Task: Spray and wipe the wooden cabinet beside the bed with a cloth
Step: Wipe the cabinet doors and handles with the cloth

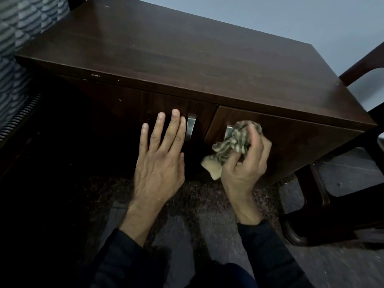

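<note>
A dark wooden cabinet [187, 59] with two front doors fills the middle of the head view. My left hand [160, 161] lies flat with fingers spread against the left door, beside its metal handle [190, 128]. My right hand [245, 163] grips a crumpled striped cloth [232, 144] and presses it against the right door, over that door's metal handle [228, 132]. No spray bottle is in view.
Patterned bedding [18, 38] lies at the far left. A dark wooden chair [332, 194] stands close to the cabinet's right side. A dark speckled rug [187, 204] covers the floor under my arms. A pale wall [291, 21] rises behind the cabinet.
</note>
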Tool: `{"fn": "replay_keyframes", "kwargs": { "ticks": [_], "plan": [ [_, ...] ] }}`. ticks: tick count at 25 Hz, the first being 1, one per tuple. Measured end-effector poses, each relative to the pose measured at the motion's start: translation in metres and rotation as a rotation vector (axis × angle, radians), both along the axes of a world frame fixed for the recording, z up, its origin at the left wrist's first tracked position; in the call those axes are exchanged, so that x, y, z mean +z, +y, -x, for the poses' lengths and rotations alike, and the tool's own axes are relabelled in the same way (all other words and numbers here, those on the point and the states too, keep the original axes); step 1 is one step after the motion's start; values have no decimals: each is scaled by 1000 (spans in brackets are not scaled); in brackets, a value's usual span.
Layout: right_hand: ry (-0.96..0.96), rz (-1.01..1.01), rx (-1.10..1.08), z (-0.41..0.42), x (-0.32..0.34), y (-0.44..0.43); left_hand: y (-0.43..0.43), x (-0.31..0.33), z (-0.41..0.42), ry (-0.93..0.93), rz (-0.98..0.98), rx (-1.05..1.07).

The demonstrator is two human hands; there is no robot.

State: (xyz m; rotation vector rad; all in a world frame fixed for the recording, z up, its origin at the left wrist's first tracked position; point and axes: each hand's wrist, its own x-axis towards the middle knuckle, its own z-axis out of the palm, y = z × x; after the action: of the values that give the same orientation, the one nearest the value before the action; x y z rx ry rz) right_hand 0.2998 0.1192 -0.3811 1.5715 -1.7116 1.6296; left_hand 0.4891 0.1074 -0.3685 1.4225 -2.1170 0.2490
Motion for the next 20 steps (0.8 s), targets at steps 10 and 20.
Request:
{"fn": "replay_keyframes", "kwargs": {
  "ticks": [10, 20],
  "plan": [
    [109, -73, 69, -1, 2, 5, 2, 2, 3, -18, -16, 12],
    [659, -65, -29, -29, 18, -5, 5, 3, 1, -13, -30, 11]
  ]
}}
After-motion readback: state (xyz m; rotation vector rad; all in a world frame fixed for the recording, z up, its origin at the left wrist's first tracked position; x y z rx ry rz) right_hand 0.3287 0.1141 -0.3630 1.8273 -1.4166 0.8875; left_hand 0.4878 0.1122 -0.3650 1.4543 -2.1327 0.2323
